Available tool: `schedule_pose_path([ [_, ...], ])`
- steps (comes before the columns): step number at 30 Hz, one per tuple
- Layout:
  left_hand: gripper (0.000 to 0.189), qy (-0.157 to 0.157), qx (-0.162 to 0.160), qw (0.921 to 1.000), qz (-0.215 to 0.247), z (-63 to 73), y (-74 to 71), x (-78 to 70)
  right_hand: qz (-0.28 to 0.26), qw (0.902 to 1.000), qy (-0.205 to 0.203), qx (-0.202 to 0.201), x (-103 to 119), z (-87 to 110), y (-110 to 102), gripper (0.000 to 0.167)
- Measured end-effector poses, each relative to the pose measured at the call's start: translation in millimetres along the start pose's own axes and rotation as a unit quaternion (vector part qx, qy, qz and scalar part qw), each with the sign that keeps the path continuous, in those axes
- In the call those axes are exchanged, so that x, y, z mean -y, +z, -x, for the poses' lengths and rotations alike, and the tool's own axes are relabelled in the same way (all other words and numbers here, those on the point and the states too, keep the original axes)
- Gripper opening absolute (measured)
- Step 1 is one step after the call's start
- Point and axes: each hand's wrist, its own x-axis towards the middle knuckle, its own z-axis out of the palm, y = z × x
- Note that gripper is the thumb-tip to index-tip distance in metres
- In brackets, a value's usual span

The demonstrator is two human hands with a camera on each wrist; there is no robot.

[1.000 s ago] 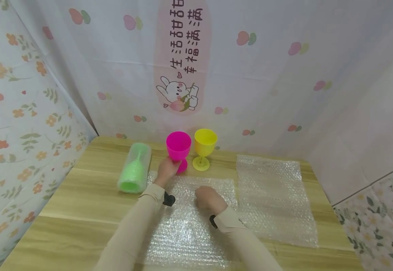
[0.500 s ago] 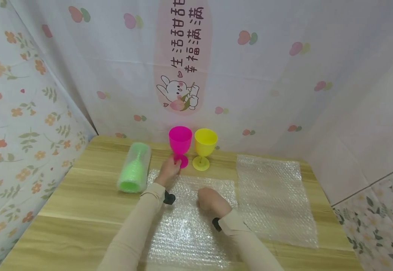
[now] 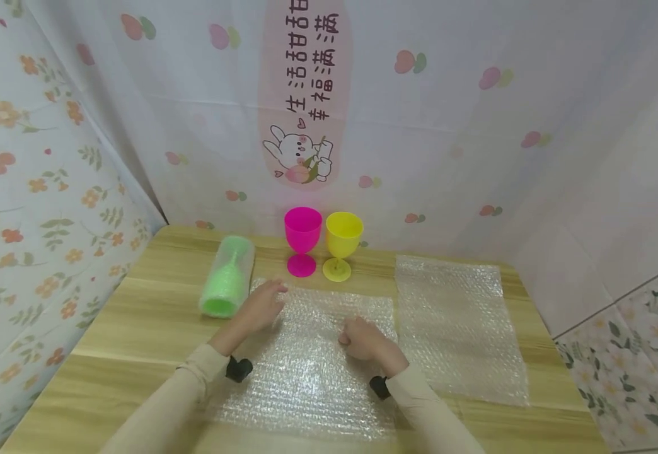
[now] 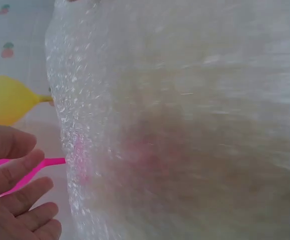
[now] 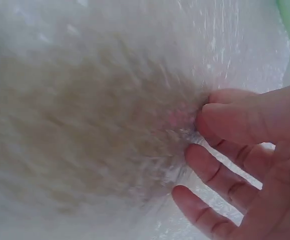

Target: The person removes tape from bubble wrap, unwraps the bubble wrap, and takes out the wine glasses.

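Note:
A pink goblet (image 3: 303, 232) and a yellow goblet (image 3: 343, 234) stand upright side by side at the back of the table. In front of them lies a sheet of bubble wrap (image 3: 312, 378). My left hand (image 3: 258, 308) is over its far left part, fingers spread and holding nothing; the left wrist view shows the hand (image 4: 17, 185) in front of the pink goblet's bowl. On the right part of the sheet, my right hand (image 3: 367, 340) has curled fingers. Up close, the right hand's thumb and index finger (image 5: 225, 117) pinch the bubble wrap, which wrinkles at the fingertips.
A light green goblet rolled in bubble wrap (image 3: 228, 277) lies at the left on the wooden table (image 3: 136, 353). A second flat bubble wrap sheet (image 3: 459, 328) lies to the right. A printed curtain (image 3: 448, 157) hangs behind the table.
My left hand has let go of the pink goblet, which moved back to stand beside the yellow one. The hand has drawn back toward the left. My right hand shifted slightly right.

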Motion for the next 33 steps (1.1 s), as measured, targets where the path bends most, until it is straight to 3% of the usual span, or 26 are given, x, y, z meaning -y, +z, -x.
schedule_pose_path([
  [5, 0.025, 0.077, -0.049, 0.9955, -0.025, 60.7, -4.6, 17.3, 0.008, 0.9957, -0.083, -0.041, -2.6, 14.7, 3.0, 0.041],
  [6, 0.028, 0.07, -0.052, 0.9954, -0.038, 71.9, -6.0, 20.0, 0.01, 0.9945, -0.091, -0.05, -2.9, 16.9, 3.8, 0.036],
  [9, 0.044, -0.003, -0.034, 0.9987, -0.037, 102.1, -12.1, 25.8, 0.01, 0.9931, -0.1, -0.06, -3.2, 22.5, 5.6, 0.02],
  [11, 0.059, -0.093, 0.006, 0.9955, 0.02, 117.4, -17.3, 24.9, 0.0, 0.9943, -0.091, -0.055, -2.9, 25.7, 6.7, 0.011],
  [12, 0.064, -0.143, 0.02, 0.9879, 0.057, 123.5, -18.8, 24.1, -0.009, 0.9953, -0.083, -0.049, -2.3, 27.3, 6.9, 0.014],
  [14, 0.066, -0.207, 0.038, 0.9703, 0.12, 133.1, -19.5, 25.3, -0.02, 0.9965, -0.071, -0.038, -0.9, 30.2, 7.1, 0.02],
  [16, 0.056, -0.233, 0.049, 0.9572, 0.164, 139.8, -17.8, 26.6, -0.043, 0.9966, -0.062, -0.032, -0.2, 32.6, 7.1, 0.027],
  [18, 0.04, -0.234, 0.054, 0.9538, 0.181, 144.4, -15.3, 28.1, -0.083, 0.995, -0.05, -0.025, 0.2, 35.0, 4.9, 0.033],
  [19, 0.031, -0.227, 0.05, 0.9561, 0.178, 145.8, -14.2, 28.9, -0.098, 0.9939, -0.045, -0.024, -0.5, 35.7, 3.3, 0.034],
  [23, 0.016, -0.185, 0.02, 0.9723, 0.141, 147.4, -13.8, 28.4, -0.141, 0.9882, 0.006, -0.059, -11.4, 36.7, -7.9, 0.043],
  [26, 0.016, -0.141, -0.021, 0.9869, 0.075, 146.5, -17.3, 26.4, -0.122, 0.9834, 0.062, -0.12, -27.7, 34.5, -19.8, 0.047],
  [28, 0.016, -0.108, -0.039, 0.9927, 0.037, 145.9, -20.3, 26.2, -0.112, 0.9811, 0.085, -0.133, -39.9, 33.3, -27.4, 0.05],
  [33, 0.013, -0.049, -0.063, 0.9966, -0.019, 145.2, -25.4, 28.4, -0.128, 0.9864, 0.066, -0.079, -65.3, 28.0, -35.2, 0.055],
])
